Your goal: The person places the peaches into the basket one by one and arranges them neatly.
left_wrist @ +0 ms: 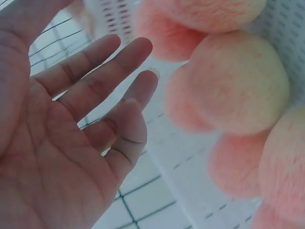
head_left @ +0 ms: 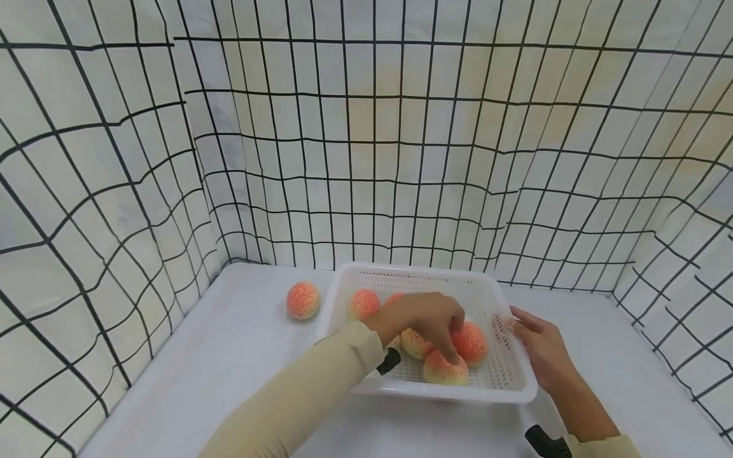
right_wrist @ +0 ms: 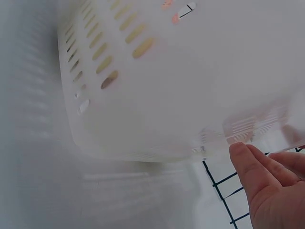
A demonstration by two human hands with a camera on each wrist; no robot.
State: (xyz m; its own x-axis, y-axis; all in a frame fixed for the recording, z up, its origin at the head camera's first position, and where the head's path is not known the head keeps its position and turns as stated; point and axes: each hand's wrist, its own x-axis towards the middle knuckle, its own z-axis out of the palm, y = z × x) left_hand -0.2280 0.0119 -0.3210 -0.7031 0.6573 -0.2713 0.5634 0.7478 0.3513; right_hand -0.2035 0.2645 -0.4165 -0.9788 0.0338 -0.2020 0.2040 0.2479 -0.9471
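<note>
A white plastic basket (head_left: 401, 273) with slotted walls holds several pink-and-yellow peaches (head_left: 364, 304). My left hand (head_left: 435, 318) reaches down into it, close to a redder peach (head_left: 471, 344) and a paler peach (head_left: 446, 369). In the left wrist view that hand's fingers (left_wrist: 97, 90) are loosely bent beside the peaches (left_wrist: 238, 81), with no peach in the palm. At the basket's right side, my right hand (head_left: 541, 353) touches the rim with its fingertips. The right wrist view shows straight fingers (right_wrist: 257, 171) against the basket's outer wall (right_wrist: 157, 105).
One more peach (head_left: 303, 300) lies on the white tabletop (head_left: 229, 343), left of the basket. Black wire grid panels (head_left: 372, 159) with white sheeting behind them stand at the back, left and right of the table.
</note>
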